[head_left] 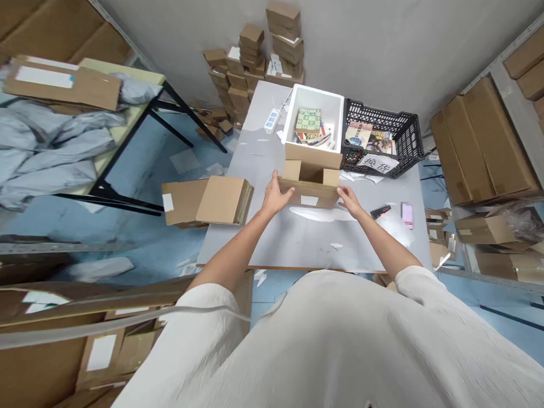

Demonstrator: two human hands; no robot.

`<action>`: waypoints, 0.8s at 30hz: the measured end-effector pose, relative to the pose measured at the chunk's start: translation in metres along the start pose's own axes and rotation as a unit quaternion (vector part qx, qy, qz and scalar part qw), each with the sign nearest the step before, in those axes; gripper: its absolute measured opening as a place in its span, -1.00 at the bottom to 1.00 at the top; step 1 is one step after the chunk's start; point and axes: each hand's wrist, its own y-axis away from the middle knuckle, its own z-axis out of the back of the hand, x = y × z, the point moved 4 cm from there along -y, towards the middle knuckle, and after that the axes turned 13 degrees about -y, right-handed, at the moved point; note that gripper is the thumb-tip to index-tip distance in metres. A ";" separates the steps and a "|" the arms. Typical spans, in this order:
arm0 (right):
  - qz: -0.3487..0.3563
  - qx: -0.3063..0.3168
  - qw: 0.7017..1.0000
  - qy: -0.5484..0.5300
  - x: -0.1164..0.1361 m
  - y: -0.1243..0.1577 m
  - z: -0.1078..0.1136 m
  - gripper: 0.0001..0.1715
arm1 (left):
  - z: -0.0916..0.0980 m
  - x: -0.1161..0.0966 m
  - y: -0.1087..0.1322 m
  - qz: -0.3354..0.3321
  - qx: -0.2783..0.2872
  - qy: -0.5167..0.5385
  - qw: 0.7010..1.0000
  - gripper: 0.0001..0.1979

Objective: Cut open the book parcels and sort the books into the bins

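Observation:
A small open cardboard box [311,180] with raised flaps sits on the grey table [297,238], a white label on its near side. My left hand [275,196] grips the box's left end with curled fingers. My right hand [349,200] holds its right end, fingers against the side. Just behind the box stands a white foam bin [293,113] with books inside.
A black plastic crate [408,136] with books and a paper sign stands right of the bin. A dark marker [379,212] and a pink item [407,213] lie at the right. Flat cardboard boxes [208,201] hang off the left edge; box stacks [255,56] line the wall.

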 end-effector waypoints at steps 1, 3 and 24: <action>0.004 0.007 1.000 0.012 0.000 0.001 0.002 -0.25 | 0.002 -0.004 0.000 -0.009 -0.021 -0.005 1.000 0.08; 0.016 0.021 0.999 0.029 0.000 0.002 0.008 -0.12 | 0.006 -0.014 0.000 -0.033 -0.057 -0.020 0.998 -0.03; 0.018 -0.139 0.977 0.159 -0.044 0.062 0.220 -0.62 | -0.134 -0.224 0.067 -0.352 0.067 -0.061 0.932 -0.50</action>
